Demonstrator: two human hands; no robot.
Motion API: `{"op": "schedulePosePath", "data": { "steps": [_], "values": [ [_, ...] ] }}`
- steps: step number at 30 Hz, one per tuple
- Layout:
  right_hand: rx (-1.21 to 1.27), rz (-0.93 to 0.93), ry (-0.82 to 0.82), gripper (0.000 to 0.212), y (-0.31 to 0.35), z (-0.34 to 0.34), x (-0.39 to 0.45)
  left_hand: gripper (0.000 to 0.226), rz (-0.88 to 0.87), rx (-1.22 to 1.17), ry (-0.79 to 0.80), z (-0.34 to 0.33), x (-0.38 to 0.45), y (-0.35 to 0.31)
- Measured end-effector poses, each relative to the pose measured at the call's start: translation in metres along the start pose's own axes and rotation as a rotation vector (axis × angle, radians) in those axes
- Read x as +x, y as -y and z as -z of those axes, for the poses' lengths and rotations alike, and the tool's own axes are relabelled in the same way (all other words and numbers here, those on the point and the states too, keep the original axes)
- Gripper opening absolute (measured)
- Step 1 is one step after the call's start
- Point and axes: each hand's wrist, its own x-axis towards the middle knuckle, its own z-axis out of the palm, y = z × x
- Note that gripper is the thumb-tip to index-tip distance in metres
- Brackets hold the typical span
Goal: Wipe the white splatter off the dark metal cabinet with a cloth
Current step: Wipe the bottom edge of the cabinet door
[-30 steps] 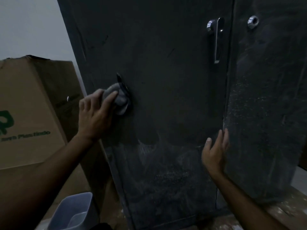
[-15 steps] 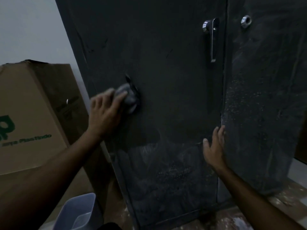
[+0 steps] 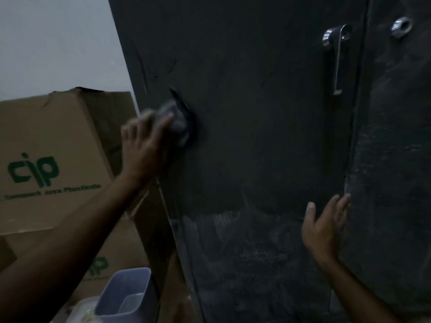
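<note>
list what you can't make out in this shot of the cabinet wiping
Head view only:
- Left hand and cloth: motion-blurred, so the grip is unclear.
- Splatter under the cloth: covered.
- Cabinet top and base: cut off by the frame.
- Small print on the cardboard box: too blurred to read.
</note>
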Motion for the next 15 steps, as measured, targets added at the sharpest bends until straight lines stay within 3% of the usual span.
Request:
{"op": "schedulePosePath", "data": {
  "steps": [2, 4, 6, 9, 11, 13, 15],
  "values": [
    [0.002, 0.0, -0.026, 0.085, 0.0, -0.001, -0.001, 0.044, 0.263, 0.001, -0.119, -0.001, 0.046, 0.016],
    [0.014, 0.023, -0.041, 0.085, 0.001, 0.0, 0.001, 0.046, 0.333, -0.024, -0.156, -0.004, 0.05, 0.005],
    [0.012, 0.027, -0.054, 0.085, 0.001, -0.002, 0.002, 0.043, 0.137, -0.048, -0.083, -0.009, 0.008, -0.023],
    [0.024, 0.024, -0.103, 0.084, 0.003, -0.008, -0.001, 0.049, -0.367, -0.122, 0.145, -0.013, -0.073, -0.047],
    [0.028, 0.023, -0.128, 0.084, 0.005, -0.012, -0.002, 0.051, -0.511, -0.095, 0.18, -0.015, -0.081, -0.043],
    [0.042, 0.02, -0.159, 0.083, 0.003, -0.018, -0.002, 0.05, -0.379, -0.106, 0.113, -0.021, -0.053, -0.041],
    [0.05, 0.033, -0.2, 0.081, 0.001, -0.023, -0.001, 0.044, -0.06, -0.088, -0.042, -0.02, -0.001, -0.042]
  ]
}}
